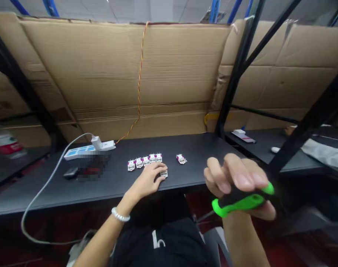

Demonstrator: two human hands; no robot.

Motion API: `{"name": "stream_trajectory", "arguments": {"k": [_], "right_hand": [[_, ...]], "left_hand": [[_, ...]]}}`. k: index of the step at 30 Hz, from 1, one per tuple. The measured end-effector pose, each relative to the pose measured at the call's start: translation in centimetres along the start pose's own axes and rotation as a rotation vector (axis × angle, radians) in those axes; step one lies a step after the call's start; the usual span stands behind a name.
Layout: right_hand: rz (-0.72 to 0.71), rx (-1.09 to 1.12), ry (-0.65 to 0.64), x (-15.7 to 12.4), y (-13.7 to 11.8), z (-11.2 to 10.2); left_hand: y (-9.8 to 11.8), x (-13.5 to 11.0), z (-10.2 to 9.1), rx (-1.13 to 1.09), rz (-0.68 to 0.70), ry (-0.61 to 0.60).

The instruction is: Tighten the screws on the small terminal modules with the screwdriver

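My left hand (149, 180) rests on the black tabletop, thumb and fingers closed around a small white part (163, 173). Just behind that hand, several similar white-and-purple parts (138, 162) sit side by side in a row. One more white-and-purple part (181, 159) lies apart, to the right of the row. Raised in front of the table's near edge, my right hand (238, 178) wraps round a green-and-black tool handle (244, 203). No blade or tip of that tool can be made out.
A white power strip (88, 151) with a plugged-in charger (96, 142) and cable stands at the left. Near it lies a dark, partly blurred object (92, 168). Cardboard (102, 66) walls the back. Black metal posts (235, 74) frame both sides. A phone (243, 136) lies farther right.
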State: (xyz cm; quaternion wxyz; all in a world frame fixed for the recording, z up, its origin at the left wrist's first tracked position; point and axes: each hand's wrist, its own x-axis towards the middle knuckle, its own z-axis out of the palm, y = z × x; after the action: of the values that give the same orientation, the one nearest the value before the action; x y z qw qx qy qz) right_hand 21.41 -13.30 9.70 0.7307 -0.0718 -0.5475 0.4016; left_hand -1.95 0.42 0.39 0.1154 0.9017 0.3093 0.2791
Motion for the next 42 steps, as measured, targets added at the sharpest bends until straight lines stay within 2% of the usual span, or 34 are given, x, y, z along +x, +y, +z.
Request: {"name": "stream_trajectory", "arguments": {"k": [2, 5, 11, 21, 32, 37, 40, 42], "right_hand": [[-0.136, 0.081, -0.129, 1.4, 1.0, -0.1], [-0.141, 0.115, -0.239, 2.1, 1.9, 0.1], [-0.132, 0.123, -0.321, 2.2, 2.0, 0.1], [-0.142, 0.172, -0.304, 2.0, 2.4, -0.9], [-0.124, 0.057, -0.135, 2.4, 3.1, -1.8], [-0.132, 0.054, -0.135, 2.8, 3.4, -2.1], [-0.161, -0.043, -0.152, 3.1, 3.2, -2.3], [-0.184, -0.195, -0.164, 3.4, 3.1, -2.8]], "left_hand": [[0.0, -0.1, 0.1, 0.002, 0.003, 0.001], [0.1, -0.1, 0.1, 0.007, 0.009, 0.007], [0.0, -0.1, 0.2, 0.001, 0.017, 0.023], [0.0, -0.1, 0.3, 0.000, 0.016, 0.027], [0.3, -0.1, 0.0, -0.114, 0.003, -0.006], [0.5, -0.2, -0.3, -0.129, -0.029, -0.004], [0.6, -0.2, -0.3, -0.112, -0.074, 0.007], [0.8, -0.3, -0.2, -0.114, -0.095, 0.000]]}}
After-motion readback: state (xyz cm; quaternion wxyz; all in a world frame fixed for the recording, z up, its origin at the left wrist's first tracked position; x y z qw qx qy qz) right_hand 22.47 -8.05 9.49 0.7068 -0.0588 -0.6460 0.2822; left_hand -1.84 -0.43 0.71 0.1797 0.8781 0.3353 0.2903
